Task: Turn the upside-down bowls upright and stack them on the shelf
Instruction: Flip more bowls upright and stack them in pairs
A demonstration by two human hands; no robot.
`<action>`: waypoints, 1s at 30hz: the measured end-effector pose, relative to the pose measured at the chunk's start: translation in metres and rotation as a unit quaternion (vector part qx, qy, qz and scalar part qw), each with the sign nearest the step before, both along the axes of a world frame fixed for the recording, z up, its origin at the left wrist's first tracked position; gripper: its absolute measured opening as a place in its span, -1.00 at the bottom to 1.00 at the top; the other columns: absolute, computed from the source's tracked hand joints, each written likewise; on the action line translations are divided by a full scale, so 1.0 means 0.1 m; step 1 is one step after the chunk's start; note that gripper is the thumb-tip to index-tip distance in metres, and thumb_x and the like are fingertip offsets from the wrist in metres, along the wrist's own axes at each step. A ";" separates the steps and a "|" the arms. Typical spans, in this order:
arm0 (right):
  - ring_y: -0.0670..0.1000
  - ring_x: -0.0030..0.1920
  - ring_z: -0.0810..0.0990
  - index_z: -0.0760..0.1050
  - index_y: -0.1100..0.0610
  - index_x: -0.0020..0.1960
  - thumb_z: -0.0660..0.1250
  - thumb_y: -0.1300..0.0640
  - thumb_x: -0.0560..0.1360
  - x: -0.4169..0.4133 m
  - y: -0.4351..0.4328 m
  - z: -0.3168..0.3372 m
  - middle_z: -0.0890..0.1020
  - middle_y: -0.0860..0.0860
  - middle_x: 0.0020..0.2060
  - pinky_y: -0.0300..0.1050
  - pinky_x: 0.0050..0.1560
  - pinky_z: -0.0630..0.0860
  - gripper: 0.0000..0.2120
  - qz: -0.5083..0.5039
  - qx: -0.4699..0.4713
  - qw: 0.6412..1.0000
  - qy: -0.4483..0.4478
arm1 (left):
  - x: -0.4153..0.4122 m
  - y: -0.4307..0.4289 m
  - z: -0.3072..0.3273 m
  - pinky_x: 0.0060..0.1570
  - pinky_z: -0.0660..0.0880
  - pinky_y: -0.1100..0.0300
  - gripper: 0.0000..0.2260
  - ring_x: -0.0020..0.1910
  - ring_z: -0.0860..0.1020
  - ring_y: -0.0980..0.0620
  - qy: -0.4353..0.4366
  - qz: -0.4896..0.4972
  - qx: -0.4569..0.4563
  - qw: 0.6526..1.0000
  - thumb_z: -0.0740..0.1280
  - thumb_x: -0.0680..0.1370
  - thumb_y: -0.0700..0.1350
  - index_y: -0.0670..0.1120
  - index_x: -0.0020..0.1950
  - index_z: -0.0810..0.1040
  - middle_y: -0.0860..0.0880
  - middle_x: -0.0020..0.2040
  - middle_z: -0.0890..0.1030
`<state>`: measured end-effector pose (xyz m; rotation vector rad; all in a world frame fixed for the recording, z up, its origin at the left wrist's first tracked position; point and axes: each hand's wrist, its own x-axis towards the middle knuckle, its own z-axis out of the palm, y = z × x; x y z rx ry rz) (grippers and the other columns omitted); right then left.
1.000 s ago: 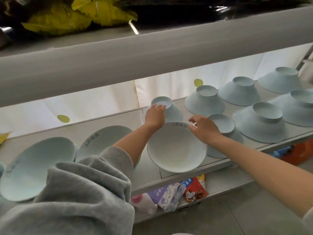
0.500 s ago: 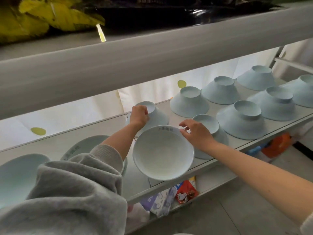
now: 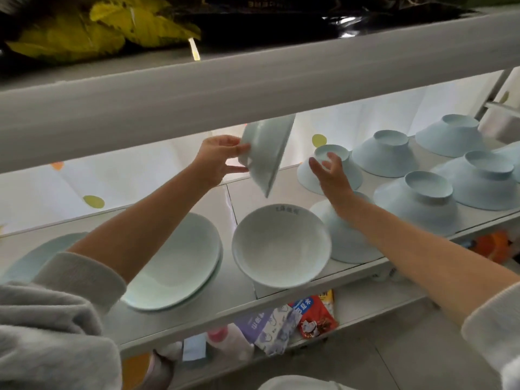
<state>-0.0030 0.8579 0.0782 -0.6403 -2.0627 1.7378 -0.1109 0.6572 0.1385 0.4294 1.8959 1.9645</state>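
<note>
My left hand (image 3: 216, 160) grips a pale blue bowl (image 3: 267, 149) by its foot and holds it on edge in the air above the shelf (image 3: 242, 301), its mouth facing right. My right hand (image 3: 330, 175) hovers beside it with fingers loosely spread, holding nothing. Below them an upright bowl (image 3: 281, 247) with dark lettering on its inner rim stands at the shelf's front. Several upside-down bowls sit to the right, one (image 3: 349, 240) under my right wrist, another (image 3: 349, 171) behind my right hand, more (image 3: 419, 202) further right.
A stack of upright bowls (image 3: 183, 263) lies left of centre, partly under my left forearm. The thick upper shelf beam (image 3: 253, 91) hangs close above the lifted bowl. Snack packets (image 3: 315, 313) lie on the lower shelf.
My left hand lifted the upside-down bowl from the back of the shelf and tipped it onto its edge. My right hand left the upright bowl's rim and rose beside the lifted bowl.
</note>
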 end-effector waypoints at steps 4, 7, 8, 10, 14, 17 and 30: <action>0.02 0.26 0.43 0.24 0.11 0.43 0.11 -0.17 0.58 -0.09 0.00 0.03 0.45 0.02 0.25 -0.12 0.24 0.33 -0.47 0.030 -0.099 0.994 0.022 | 0.28 -0.16 -0.07 -0.21 0.63 -0.02 -0.85 -0.17 0.67 0.02 -0.114 -0.139 0.028 0.983 0.26 0.56 -0.16 -0.21 0.01 0.57 -0.04 -0.22 0.67; 0.05 -0.04 0.53 0.52 0.13 0.00 0.15 -0.10 0.58 -0.09 0.00 -0.12 0.56 0.07 -0.06 -0.08 -0.06 0.46 -0.68 0.009 -0.096 0.995 -0.018 | 0.39 -0.25 -0.14 -0.12 0.63 -0.09 -0.74 -0.08 0.66 -0.05 -0.145 -0.175 -0.002 0.974 0.27 0.54 -0.10 -0.24 0.13 0.53 -0.10 -0.11 0.66; 0.05 -0.10 0.49 0.53 0.16 -0.08 0.16 -0.06 0.58 -0.07 0.00 -0.17 0.54 0.09 -0.13 -0.10 -0.14 0.42 -0.68 -0.007 -0.061 0.997 -0.041 | 0.40 -0.29 -0.16 -0.09 0.62 -0.11 -0.71 -0.04 0.64 -0.08 -0.156 -0.164 -0.024 0.974 0.26 0.57 -0.06 -0.24 0.16 0.52 -0.13 -0.06 0.63; 0.06 -0.16 0.42 0.49 0.22 -0.23 0.13 0.01 0.59 -0.04 0.03 -0.25 0.48 0.13 -0.23 -0.09 -0.17 0.33 -0.63 -0.024 0.035 0.996 -0.077 | 0.42 -0.37 -0.18 -0.09 0.63 -0.13 -0.48 0.04 0.61 -0.14 -0.194 -0.141 -0.079 0.968 0.18 0.58 0.17 -0.26 0.24 0.48 -0.19 0.04 0.60; 0.10 -0.18 0.39 0.35 0.21 -0.36 0.05 0.05 0.62 0.07 -0.04 -0.27 0.46 0.12 -0.35 -0.10 -0.14 0.28 -0.57 -0.001 0.190 0.971 -0.144 | 0.45 -0.44 -0.27 -0.07 0.63 -0.15 -0.17 0.15 0.56 -0.27 -0.240 -0.142 -0.145 0.950 -0.14 0.45 0.45 -0.14 0.34 0.45 -0.25 0.14 0.57; 0.14 -0.12 0.42 0.49 0.29 -0.09 -0.01 0.04 0.63 0.12 -0.11 -0.34 0.56 0.27 -0.07 -0.08 -0.10 0.29 -0.58 0.020 0.285 0.940 -0.185 | 0.54 -0.43 -0.32 -0.17 0.63 -0.07 -0.25 -0.01 0.61 -0.17 -0.220 -0.094 -0.211 0.948 -0.14 0.48 0.42 -0.10 0.24 0.50 -0.19 0.03 0.60; 0.25 0.00 0.56 0.35 0.21 0.16 -0.09 0.07 0.64 0.36 -0.22 -0.54 0.59 0.24 0.01 0.01 -0.12 0.36 -0.67 0.036 0.480 0.847 -0.225 | 0.64 -0.24 -0.55 -0.38 0.59 0.16 -0.31 -0.36 0.65 -0.07 0.063 -0.116 -0.547 0.827 0.06 0.52 0.36 -0.29 0.11 0.47 -0.27 -0.11 0.63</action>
